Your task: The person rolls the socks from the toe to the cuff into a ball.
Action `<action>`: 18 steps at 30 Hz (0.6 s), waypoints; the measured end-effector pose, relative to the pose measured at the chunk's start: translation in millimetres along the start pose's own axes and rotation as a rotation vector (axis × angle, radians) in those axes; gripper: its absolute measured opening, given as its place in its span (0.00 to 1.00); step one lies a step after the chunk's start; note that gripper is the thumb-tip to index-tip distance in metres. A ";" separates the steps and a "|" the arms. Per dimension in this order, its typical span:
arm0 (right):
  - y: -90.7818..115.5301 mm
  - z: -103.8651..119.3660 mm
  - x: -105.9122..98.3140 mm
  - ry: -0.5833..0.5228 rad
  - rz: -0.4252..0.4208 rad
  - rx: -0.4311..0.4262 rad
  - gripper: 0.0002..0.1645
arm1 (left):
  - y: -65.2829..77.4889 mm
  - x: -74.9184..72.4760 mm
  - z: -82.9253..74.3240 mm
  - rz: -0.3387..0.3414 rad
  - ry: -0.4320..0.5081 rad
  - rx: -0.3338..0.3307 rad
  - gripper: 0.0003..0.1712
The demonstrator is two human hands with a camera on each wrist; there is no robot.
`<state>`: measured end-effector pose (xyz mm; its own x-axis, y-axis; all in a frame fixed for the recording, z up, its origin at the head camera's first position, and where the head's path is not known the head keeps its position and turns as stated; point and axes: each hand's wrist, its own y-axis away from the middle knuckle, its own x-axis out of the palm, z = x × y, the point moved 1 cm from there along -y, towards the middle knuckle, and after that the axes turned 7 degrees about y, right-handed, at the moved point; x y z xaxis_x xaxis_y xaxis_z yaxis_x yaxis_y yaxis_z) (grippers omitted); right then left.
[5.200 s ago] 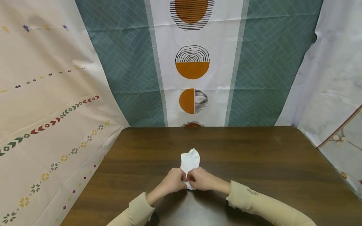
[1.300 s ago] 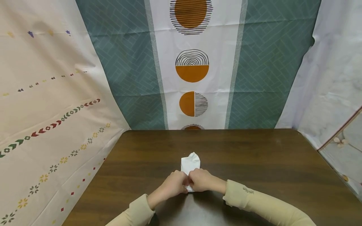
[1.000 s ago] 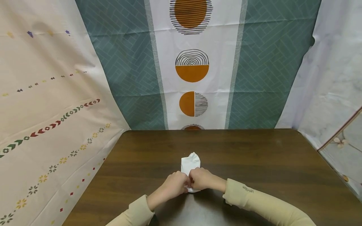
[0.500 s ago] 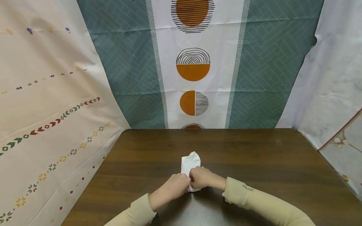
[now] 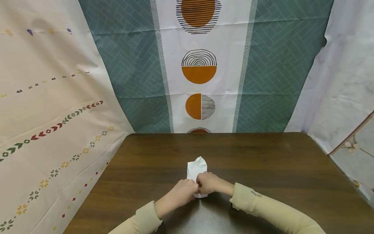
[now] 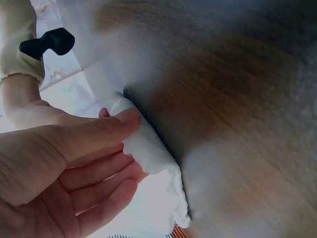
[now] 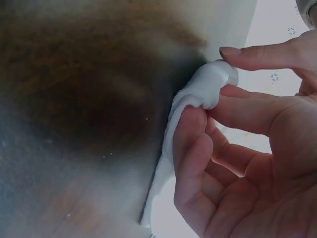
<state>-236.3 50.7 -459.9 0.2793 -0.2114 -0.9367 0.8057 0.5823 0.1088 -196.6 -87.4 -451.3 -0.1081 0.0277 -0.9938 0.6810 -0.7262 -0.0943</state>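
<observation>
Left hand (image 5: 179,194) and right hand (image 5: 209,183) pinch white cloth (image 5: 196,169) — mostly beyond them.

A booth-like work nook, screened with hung cloth: whether it stands in a home, an office or a studio cannot be told. A dark wood-grain table (image 5: 263,162) with rounded far corners runs up to a teal curtain (image 5: 134,65), whose herringbone pattern frames a white band of orange-and-black circles; horizontal fold creases cross it. At the left slopes a cream cloth (image 5: 43,113) printed with flowers and chevrons, and at the right a white marbled sheet (image 5: 344,91) bearing a blossom print.
</observation>
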 end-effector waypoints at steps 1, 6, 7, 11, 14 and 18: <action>0.2 -0.2 -0.2 0.000 0.002 -0.002 0.19 | -0.6 -0.1 -0.5 -0.003 -0.009 -0.002 0.13; 0.6 -0.5 -2.2 0.015 0.027 -0.008 0.16 | -2.5 -0.3 0.2 -0.006 -0.003 -0.015 0.12; 1.0 -0.6 -2.6 0.017 0.033 -0.010 0.15 | -2.9 0.0 0.9 -0.003 0.005 -0.014 0.12; 4.0 -1.0 -4.2 0.020 0.033 -0.043 0.11 | -3.8 0.6 4.3 0.015 0.038 0.001 0.12; 8.0 -0.4 -5.7 0.031 0.022 -0.093 0.08 | -4.2 0.4 7.7 0.038 0.095 0.003 0.13; 13.8 1.2 -7.5 0.080 0.004 -0.160 0.07 | -4.6 1.7 13.3 0.075 0.203 -0.013 0.14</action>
<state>-226.6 59.4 -451.0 0.2345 -0.1494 -0.9606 0.7095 0.7018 0.0641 -209.6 -93.1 -451.7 0.0903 0.1126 -0.9895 0.6912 -0.7224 -0.0191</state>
